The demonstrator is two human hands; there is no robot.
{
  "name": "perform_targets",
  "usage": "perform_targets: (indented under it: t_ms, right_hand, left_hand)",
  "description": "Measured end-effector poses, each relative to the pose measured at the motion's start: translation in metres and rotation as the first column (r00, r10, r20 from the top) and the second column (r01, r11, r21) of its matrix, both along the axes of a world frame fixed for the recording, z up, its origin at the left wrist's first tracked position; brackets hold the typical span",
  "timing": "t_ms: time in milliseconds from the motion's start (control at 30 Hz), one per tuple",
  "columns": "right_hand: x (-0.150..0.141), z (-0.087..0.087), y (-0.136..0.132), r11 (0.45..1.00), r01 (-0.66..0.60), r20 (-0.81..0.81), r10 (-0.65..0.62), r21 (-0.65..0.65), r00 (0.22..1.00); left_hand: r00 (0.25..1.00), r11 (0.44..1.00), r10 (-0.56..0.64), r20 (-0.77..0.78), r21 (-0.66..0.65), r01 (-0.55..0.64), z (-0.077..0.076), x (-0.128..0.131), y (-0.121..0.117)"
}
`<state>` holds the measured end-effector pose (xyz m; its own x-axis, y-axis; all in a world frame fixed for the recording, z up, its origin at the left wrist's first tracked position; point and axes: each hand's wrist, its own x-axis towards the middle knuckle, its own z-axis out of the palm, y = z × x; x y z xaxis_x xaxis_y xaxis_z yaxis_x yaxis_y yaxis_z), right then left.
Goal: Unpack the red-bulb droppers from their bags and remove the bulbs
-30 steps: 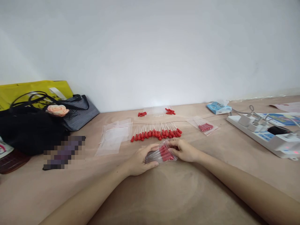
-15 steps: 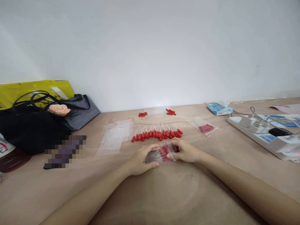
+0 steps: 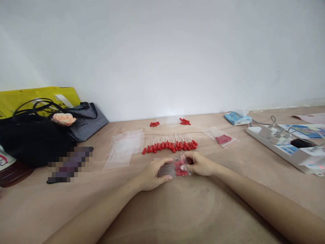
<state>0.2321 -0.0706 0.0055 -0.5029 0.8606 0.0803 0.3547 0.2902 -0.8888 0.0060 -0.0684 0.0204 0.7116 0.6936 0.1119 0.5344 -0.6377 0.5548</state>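
Left hand point(image 3: 152, 174) clasps one clear bag point(image 3: 168, 169) of red-ended droppers point(image 3: 181, 173), right hand point(image 3: 200, 164) pinching its end! One other filled bag point(image 3: 223, 138) lies beyond.

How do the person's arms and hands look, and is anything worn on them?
Both forearms are bare as far as they show, with no sleeve in view. The left hand and the right hand wear no glove, and no watch or bracelet shows at either wrist. No ring is visible.
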Motion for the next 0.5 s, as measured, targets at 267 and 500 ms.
perform_targets:
  t_ms: [267,500]
  right_hand:
    - [0.0014,0.0039,-0.0039,0.994,0.009,0.033,-0.013,0.112,0.999]
    - [0.0057,-0.0031,0.0012,0.996,-0.08,-0.151,0.074,-0.034,0.986]
  left_hand:
    - [1.0,0.999,-0.026,0.004,0.027,0.026,-0.0003,-0.0001,-0.0004]
    - [0.999,0.999,-0.037,0.015,0.036,0.037,-0.0002,0.0004,0.0002]
